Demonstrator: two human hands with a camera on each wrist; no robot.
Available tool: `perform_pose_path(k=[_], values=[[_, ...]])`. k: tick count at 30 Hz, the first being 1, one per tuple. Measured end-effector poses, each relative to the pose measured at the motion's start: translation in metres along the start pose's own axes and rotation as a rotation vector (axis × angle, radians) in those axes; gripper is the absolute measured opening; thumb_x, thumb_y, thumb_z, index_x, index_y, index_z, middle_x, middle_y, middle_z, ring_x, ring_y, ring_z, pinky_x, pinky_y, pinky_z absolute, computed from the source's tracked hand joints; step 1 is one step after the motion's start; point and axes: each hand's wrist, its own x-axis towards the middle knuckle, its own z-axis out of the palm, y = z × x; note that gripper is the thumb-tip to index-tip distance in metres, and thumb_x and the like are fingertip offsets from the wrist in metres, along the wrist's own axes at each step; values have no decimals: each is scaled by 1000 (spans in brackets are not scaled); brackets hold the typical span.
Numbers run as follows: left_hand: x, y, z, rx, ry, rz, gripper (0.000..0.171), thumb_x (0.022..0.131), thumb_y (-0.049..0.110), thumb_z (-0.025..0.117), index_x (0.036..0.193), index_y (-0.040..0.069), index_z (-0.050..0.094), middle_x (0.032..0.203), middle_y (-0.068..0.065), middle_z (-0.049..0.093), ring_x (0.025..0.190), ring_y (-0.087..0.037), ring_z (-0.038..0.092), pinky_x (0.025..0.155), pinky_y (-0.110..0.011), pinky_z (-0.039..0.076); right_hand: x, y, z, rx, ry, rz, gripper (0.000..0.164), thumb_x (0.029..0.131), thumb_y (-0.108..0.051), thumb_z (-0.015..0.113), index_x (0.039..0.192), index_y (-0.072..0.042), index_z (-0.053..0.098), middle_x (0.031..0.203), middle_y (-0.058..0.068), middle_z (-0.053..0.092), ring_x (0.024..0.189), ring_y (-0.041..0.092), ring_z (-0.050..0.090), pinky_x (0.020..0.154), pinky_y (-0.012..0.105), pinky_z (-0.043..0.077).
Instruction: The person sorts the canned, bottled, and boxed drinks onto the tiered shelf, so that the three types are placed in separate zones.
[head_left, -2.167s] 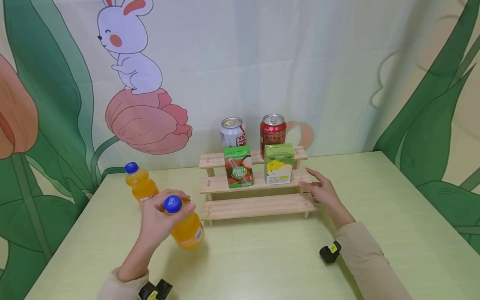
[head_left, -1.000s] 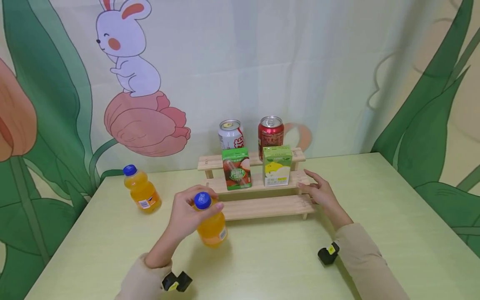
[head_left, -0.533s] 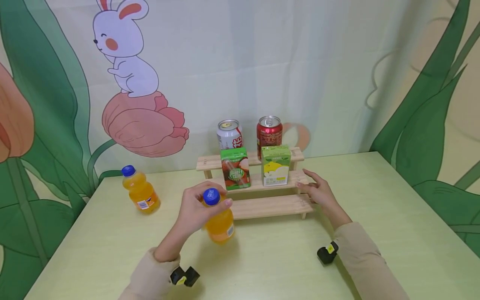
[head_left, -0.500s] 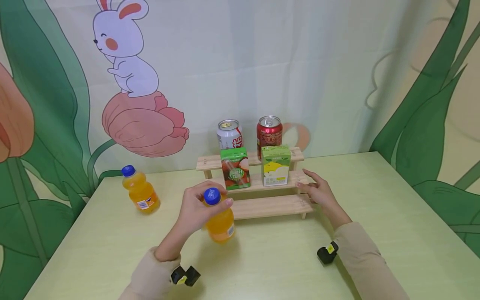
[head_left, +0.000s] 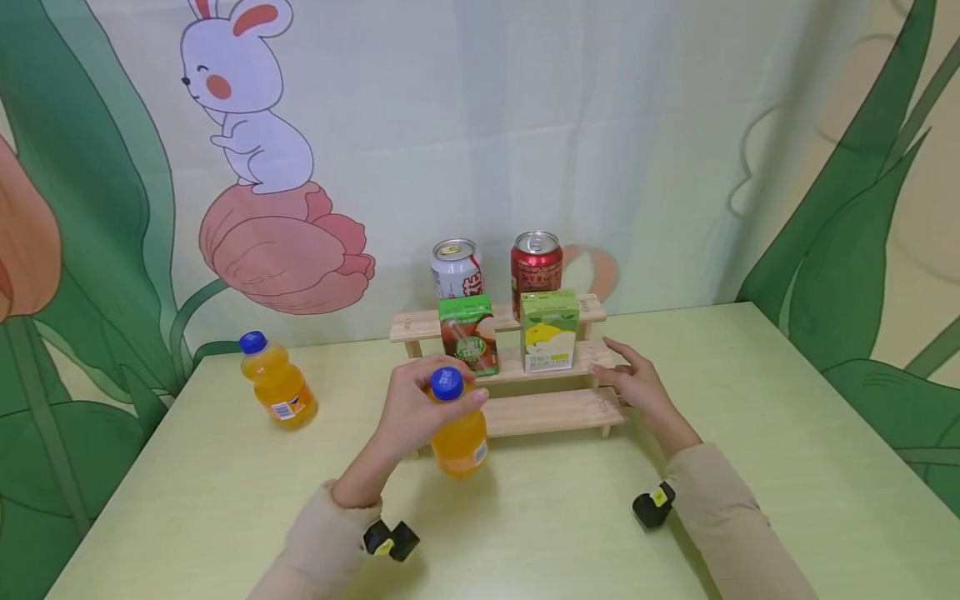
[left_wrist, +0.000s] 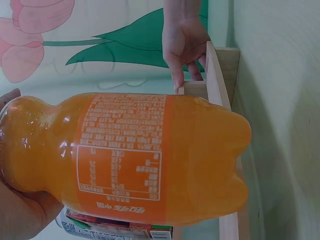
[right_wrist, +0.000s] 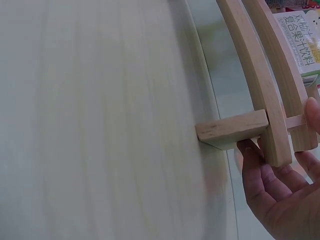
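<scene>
My left hand (head_left: pixel 408 408) grips an orange drink bottle (head_left: pixel 460 443) with a blue cap around its neck, holding it in front of the left part of a three-step wooden rack (head_left: pixel 555 410). In the left wrist view the bottle's orange label (left_wrist: pixel 122 155) faces the camera, and the bottle overlaps the rack. My right hand (head_left: pixel 639 385) holds the rack's right end. In the right wrist view its thumb (right_wrist: pixel 313 115) lies against a slat and the other fingers (right_wrist: pixel 255 175) curl in beneath. A second orange drink bottle (head_left: pixel 281 383) stands on the table at left.
On the rack's middle step stand a green-topped juice carton (head_left: pixel 469 337) and a pear-picture carton (head_left: pixel 550 332). Behind them, a white can (head_left: pixel 456 271) and a red can (head_left: pixel 537 271) are on the top step. A printed curtain (head_left: pixel 637 150) hangs behind the table (head_left: pixel 525 533).
My left hand has carried the bottle rightward, from near the other bottle to in front of the rack. My right hand stays at the rack's right end.
</scene>
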Motion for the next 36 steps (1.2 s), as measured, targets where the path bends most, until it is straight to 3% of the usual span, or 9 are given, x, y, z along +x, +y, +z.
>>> perform_pose_path(k=[8,12,20,26,33,36], values=[[8,4,9,-46,-29,7,16,74,3,73,86,-2,66,89,-19,64,83,-23,58,72,-35,52,-1,-1,-1,-9,-6,-13,66,88,-25,60,143,-12,27,79,-1,55,57,7,38,47,22,35],[12,-1,13,-45,-19,-8,17,73,6,74,87,0,66,90,-15,64,84,-22,57,72,-34,51,-1,-1,0,-3,-12,-18,65,89,-24,60,144,-11,27,74,-2,53,54,6,35,46,21,33],[21,0,22,-48,-17,-56,20,74,9,75,89,-1,66,90,-13,65,86,-23,56,74,-34,50,0,-1,0,-20,8,6,65,88,-26,60,143,-13,29,101,12,59,66,9,45,50,21,38],[26,-4,30,-39,-22,-78,22,74,12,76,90,1,67,90,-9,65,85,-21,57,75,-34,50,0,-1,0,-21,9,14,65,88,-26,61,143,-13,29,95,8,58,62,9,42,49,22,37],[30,-8,38,-40,-23,-63,25,74,13,76,91,-2,66,92,-10,65,87,-21,58,76,-33,50,-1,-2,1,-32,10,14,65,88,-26,60,143,-14,28,109,18,56,66,10,44,51,23,39],[32,-10,40,-54,-27,-64,27,74,13,76,93,-4,66,93,-11,64,89,-21,57,77,-34,50,-1,-2,1,-29,8,15,65,88,-27,60,143,-14,28,103,14,57,63,9,42,50,23,38]])
